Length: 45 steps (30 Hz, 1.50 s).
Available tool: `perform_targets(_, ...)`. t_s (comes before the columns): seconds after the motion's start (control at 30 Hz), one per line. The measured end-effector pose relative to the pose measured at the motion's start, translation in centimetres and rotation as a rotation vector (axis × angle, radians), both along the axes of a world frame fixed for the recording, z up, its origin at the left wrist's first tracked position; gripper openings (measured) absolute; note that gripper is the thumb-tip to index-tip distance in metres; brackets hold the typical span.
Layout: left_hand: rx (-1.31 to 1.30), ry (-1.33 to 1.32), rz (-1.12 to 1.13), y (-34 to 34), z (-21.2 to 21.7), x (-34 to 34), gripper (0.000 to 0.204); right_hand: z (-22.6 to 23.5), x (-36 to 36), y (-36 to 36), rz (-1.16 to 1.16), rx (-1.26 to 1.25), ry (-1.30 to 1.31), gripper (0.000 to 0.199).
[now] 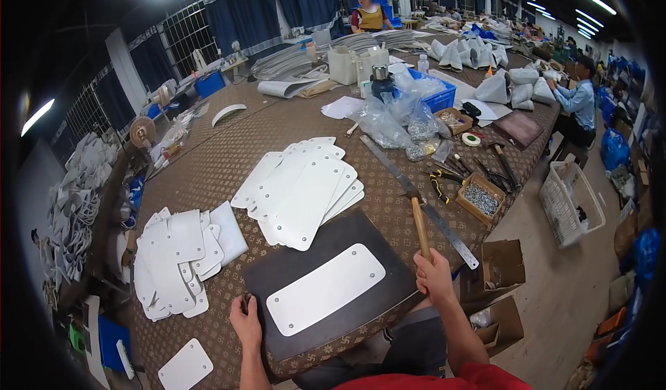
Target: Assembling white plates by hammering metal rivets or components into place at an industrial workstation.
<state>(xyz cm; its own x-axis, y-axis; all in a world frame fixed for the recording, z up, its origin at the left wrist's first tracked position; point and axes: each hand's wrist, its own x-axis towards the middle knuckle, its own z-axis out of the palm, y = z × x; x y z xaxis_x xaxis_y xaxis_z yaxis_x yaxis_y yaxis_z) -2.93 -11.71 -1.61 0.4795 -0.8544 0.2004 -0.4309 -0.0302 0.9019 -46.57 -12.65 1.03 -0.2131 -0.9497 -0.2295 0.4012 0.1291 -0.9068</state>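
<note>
Squarely before you, a white panel (326,289) with a metal stud near each corner lies aslant on a dark mat (333,327) at the near edge of the patterned surface (208,164). Your right hand (433,275) closes around the lower end of a hammer (420,227), its wooden handle pointing away from you and its head near a long steel ruler (451,237); gripping so far down probably leaves the shaft free to swing. Your left hand (245,320) is at the mat's left edge, fingers curled and thumb drawn in near something small and dark; whether they pinch it, you cannot tell from this angle. The mat likely shields the patterned cover and gives the panel a firm bed.

Beyond the mat, toward the middle of the surface, a fanned stack of studded panels (305,189) spreads out; a second stack (173,258) sits by the left edge, and a lone panel (186,366) lies at the near left corner. Pliers (438,185) and a box of small metal parts (480,199) line the right edge, presumably to suit your right-hand reach.
</note>
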Motion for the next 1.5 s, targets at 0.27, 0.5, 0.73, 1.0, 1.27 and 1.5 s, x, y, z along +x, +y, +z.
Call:
perform_targets(0.27,-0.011,0.0,0.002,-0.1,-0.4,-0.1,0.022,-0.4,-0.2,0.4,-0.024,-0.007,-0.05,0.012)
perform_targets(0.5,-0.004,-0.025,-0.002,-0.1,-0.5,0.0,0.021,-0.8,-0.4,0.6,-0.038,-0.012,-0.102,0.012)
perform_targets(0.73,-0.011,-0.041,0.0,-0.1,-0.2,-0.2,0.021,-0.8,-0.6,0.7,-0.056,-0.017,-0.148,0.012)
perform_targets(1.0,-0.015,-0.041,0.011,-0.1,-0.5,-0.1,0.02,-1.2,-1.0,0.9,-0.044,-0.01,-0.17,0.01)
perform_targets(1.27,-0.018,-0.02,0.014,-0.4,-0.8,0.1,0.019,-0.8,-0.9,0.8,-0.049,-0.004,-0.186,0.011)
perform_targets(1.5,-0.015,-0.029,0.02,-0.5,-0.7,0.0,0.019,-0.9,-1.3,1.0,-0.025,0.016,-0.219,0.011)
